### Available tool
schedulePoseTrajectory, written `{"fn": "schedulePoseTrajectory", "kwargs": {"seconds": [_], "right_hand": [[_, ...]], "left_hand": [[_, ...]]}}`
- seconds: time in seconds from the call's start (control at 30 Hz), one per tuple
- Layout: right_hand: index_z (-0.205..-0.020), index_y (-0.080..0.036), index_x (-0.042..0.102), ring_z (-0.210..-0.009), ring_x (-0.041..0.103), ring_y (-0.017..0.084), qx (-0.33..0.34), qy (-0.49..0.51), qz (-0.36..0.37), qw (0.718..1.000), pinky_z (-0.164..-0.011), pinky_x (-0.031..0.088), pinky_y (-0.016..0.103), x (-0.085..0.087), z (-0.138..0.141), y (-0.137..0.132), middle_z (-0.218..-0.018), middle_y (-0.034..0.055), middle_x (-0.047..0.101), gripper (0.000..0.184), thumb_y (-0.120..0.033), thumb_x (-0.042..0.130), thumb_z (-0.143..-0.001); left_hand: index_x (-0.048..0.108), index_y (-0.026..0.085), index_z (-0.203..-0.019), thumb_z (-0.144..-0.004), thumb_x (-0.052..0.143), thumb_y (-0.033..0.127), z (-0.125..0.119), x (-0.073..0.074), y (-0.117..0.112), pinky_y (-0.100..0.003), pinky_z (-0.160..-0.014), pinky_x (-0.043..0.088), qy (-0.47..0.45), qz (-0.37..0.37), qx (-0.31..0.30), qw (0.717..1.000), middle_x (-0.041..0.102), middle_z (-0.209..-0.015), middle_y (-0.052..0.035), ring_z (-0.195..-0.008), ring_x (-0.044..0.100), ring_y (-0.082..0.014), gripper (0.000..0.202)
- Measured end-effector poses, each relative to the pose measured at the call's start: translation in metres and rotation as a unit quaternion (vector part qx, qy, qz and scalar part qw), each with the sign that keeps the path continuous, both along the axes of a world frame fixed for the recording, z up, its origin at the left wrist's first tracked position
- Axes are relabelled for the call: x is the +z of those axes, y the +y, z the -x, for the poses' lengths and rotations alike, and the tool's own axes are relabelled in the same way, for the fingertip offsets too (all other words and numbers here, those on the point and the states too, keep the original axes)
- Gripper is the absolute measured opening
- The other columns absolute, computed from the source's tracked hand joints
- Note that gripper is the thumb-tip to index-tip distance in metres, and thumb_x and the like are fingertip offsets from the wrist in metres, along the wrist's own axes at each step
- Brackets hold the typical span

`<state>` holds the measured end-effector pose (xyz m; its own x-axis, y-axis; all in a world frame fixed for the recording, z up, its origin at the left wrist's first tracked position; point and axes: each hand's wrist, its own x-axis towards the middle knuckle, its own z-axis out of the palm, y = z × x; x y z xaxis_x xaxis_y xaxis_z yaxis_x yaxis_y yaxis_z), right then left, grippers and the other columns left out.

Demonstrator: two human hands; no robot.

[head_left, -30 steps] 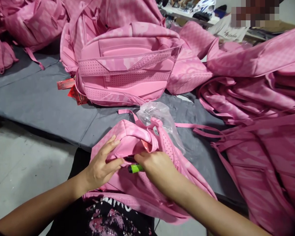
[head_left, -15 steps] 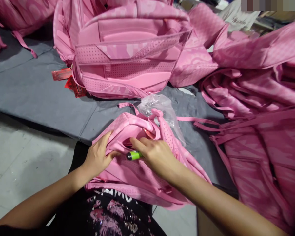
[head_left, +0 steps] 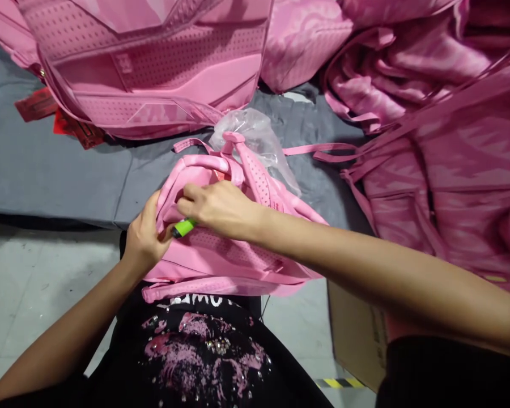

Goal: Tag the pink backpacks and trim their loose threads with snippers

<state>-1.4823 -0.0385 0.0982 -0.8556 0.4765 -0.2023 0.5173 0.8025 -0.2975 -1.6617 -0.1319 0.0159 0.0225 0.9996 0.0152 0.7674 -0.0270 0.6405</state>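
Observation:
A pink backpack (head_left: 221,255) rests at the table's front edge against my body, with its opening towards me. My left hand (head_left: 142,235) grips the left rim of its opening, thumb inside and fingers around the outer side. My right hand (head_left: 216,209) is closed over the opening, its fingers curled at the inner fabric. A bright green stick-like tool with a black end (head_left: 184,228) sticks out from under that hand, close to my left thumb. Its other end is hidden in my palm. A small red piece (head_left: 223,176) shows inside the bag near the top.
Another pink backpack (head_left: 153,68) with red tags (head_left: 74,122) lies beyond on the grey-covered table (head_left: 68,175). Clear plastic (head_left: 255,136) sits behind my bag. More pink bags (head_left: 459,170) are heaped at the right. A cardboard box (head_left: 352,328) stands below on the floor.
My view has tilted down and shifted. My right hand has moved left over the opening, bringing the green tool's black end closer to my left thumb. My left hand still grips the rim.

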Motion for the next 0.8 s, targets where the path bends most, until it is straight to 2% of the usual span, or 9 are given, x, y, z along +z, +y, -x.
{"fn": "schedulePoseTrajectory", "kwargs": {"seconds": [0.1,0.2,0.33,0.43,0.53,0.6,0.67,0.73,0.8], "right_hand": [[-0.110,-0.014,0.062,-0.072,0.058,0.015,0.065,-0.039,-0.053,0.996,-0.055,0.032,0.027,-0.003,-0.009,0.008,-0.101,0.0091,0.061,0.026,-0.024,0.038,-0.104],[-0.106,-0.012,0.063,-0.069,0.058,0.014,0.102,-0.063,-0.073,0.990,-0.055,0.034,0.027,-0.004,-0.049,0.010,-0.096,0.0088,0.062,0.029,-0.024,0.036,-0.105],[-0.103,-0.012,0.064,-0.065,0.056,0.012,0.050,-0.158,-0.115,0.979,-0.052,0.030,0.027,-0.001,-0.113,0.002,-0.091,0.0079,0.063,0.030,-0.014,0.035,-0.102],[-0.104,-0.013,0.065,-0.067,0.057,0.012,0.025,-0.190,-0.117,0.975,-0.052,0.028,0.027,-0.003,-0.124,-0.003,-0.096,0.0086,0.064,0.024,-0.008,0.043,-0.097],[-0.109,-0.015,0.066,-0.071,0.059,0.014,-0.027,-0.125,-0.094,0.987,-0.055,0.033,0.027,-0.009,-0.105,-0.004,-0.104,0.0105,0.064,0.023,-0.011,0.047,-0.097],[-0.115,-0.018,0.065,-0.074,0.060,0.014,-0.068,-0.062,-0.071,0.993,-0.058,0.036,0.027,-0.010,-0.093,-0.004,-0.109,0.0093,0.064,0.025,-0.015,0.047,-0.098],[-0.124,-0.021,0.062,-0.079,0.062,0.015,-0.103,0.022,-0.065,0.992,-0.061,0.039,0.027,-0.005,-0.093,-0.006,-0.110,0.0072,0.065,0.031,-0.015,0.046,-0.098],[-0.127,-0.020,0.060,-0.089,0.064,0.017,-0.163,0.118,-0.086,0.976,-0.068,0.044,0.027,-0.002,-0.111,-0.010,-0.111,0.0075,0.066,0.034,-0.015,0.044,-0.097],[-0.124,-0.015,0.062,-0.101,0.063,0.019,-0.272,0.180,-0.116,0.938,-0.081,0.048,0.030,-0.004,-0.150,-0.017,-0.113,0.0102,0.067,0.033,-0.018,0.046,-0.095]], "left_hand": [[0.041,0.019,-0.143,-0.082,0.061,0.042,-0.001,0.001,0.002,-0.037,-0.089,0.054,0.027,0.016,0.028,0.999,0.065,-0.128,-0.0102,-0.109,0.067,-0.0294,0.069],[0.046,0.019,-0.140,-0.081,0.066,0.051,-0.004,0.002,0.003,-0.037,-0.091,0.054,0.051,0.007,0.062,0.997,0.065,-0.127,-0.0102,-0.109,0.067,-0.0299,0.070],[0.047,0.023,-0.141,-0.080,0.068,0.053,-0.012,-0.001,0.004,-0.034,-0.095,0.052,0.041,-0.004,0.061,0.997,0.065,-0.128,-0.0078,-0.111,0.066,-0.0282,0.071],[0.046,0.022,-0.142,-0.081,0.067,0.052,-0.016,-0.002,0.005,-0.037,-0.095,0.052,0.049,0.017,0.055,0.997,0.064,-0.129,-0.0083,-0.111,0.065,-0.0300,0.070],[0.044,0.022,-0.143,-0.080,0.066,0.052,-0.017,0.001,0.007,-0.040,-0.096,0.052,0.054,0.037,0.050,0.997,0.062,-0.132,-0.0091,-0.116,0.063,-0.0324,0.073],[0.042,0.025,-0.143,-0.079,0.067,0.054,-0.015,0.004,0.009,-0.043,-0.097,0.053,0.053,0.053,0.069,0.995,0.061,-0.134,-0.0087,-0.118,0.062,-0.0335,0.075],[0.038,0.027,-0.146,-0.078,0.066,0.056,-0.012,0.008,0.011,-0.046,-0.098,0.052,0.049,0.080,0.092,0.991,0.057,-0.140,-0.0092,-0.120,0.061,-0.0352,0.079],[0.038,0.027,-0.147,-0.079,0.064,0.059,-0.009,0.009,0.013,-0.050,-0.098,0.052,0.044,0.122,0.096,0.987,0.055,-0.142,-0.0111,-0.121,0.059,-0.0378,0.080],[0.046,0.025,-0.141,-0.080,0.061,0.061,-0.005,0.006,0.014,-0.051,-0.093,0.054,0.032,0.166,0.079,0.982,0.062,-0.134,-0.0118,-0.117,0.062,-0.0385,0.073]]}}
